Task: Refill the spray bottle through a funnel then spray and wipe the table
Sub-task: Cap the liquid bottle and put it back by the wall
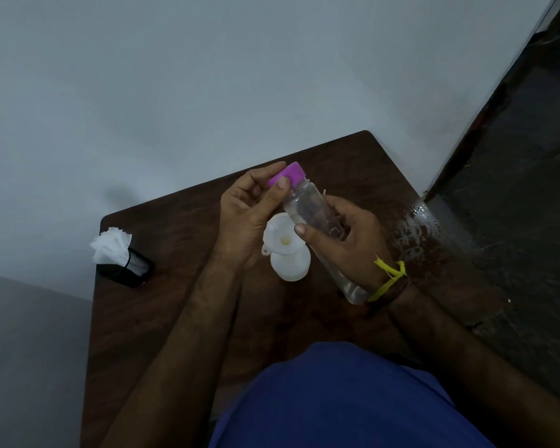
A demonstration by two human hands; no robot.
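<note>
Purple cap getting gripped at the middle of the frame

Left hand (249,208) fingers pinch the purple plastic cap (288,174); right hand (340,240) curls round the tilted clear plastic bottle (307,205), probably steadying it for twisting, above the white plastic funnel (283,239).

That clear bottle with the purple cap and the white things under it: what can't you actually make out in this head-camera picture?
- Clear bottle: its middle is hidden by the right hand; the liquid level is unclear through glare and dim light.
- Purple cap: the left hand grips it; whether it is screwed tight cannot be told.
- White funnel: its spout and whatever white thing it sits on are hidden beneath it.
- Black mesh holder: its inside is hidden by tissues.
</note>
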